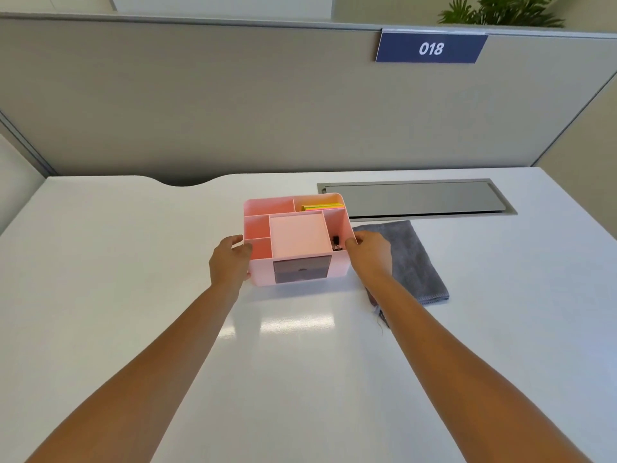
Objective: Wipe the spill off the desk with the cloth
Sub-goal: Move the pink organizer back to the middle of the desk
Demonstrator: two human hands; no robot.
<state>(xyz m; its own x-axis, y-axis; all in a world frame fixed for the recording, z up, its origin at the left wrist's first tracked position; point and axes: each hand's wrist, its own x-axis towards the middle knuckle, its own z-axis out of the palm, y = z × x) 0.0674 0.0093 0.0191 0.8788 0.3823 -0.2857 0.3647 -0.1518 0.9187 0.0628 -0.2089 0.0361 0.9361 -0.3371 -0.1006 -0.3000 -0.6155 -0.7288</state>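
A pink desk organiser (297,240) with several compartments and a dark drawer stands in the middle of the white desk (133,262). My left hand (230,262) grips its left side and my right hand (369,252) grips its right side. A grey cloth (414,262) lies flat on the desk just right of the organiser, partly under my right hand and forearm. No spill is visible on the desk surface; the organiser hides the patch beneath it.
A grey cable-tray lid (417,198) is set into the desk behind the cloth. A grey partition (233,111) with a blue "018" sign (430,48) closes off the back. Yellow and green sticky notes (322,206) sit in the organiser's rear compartment.
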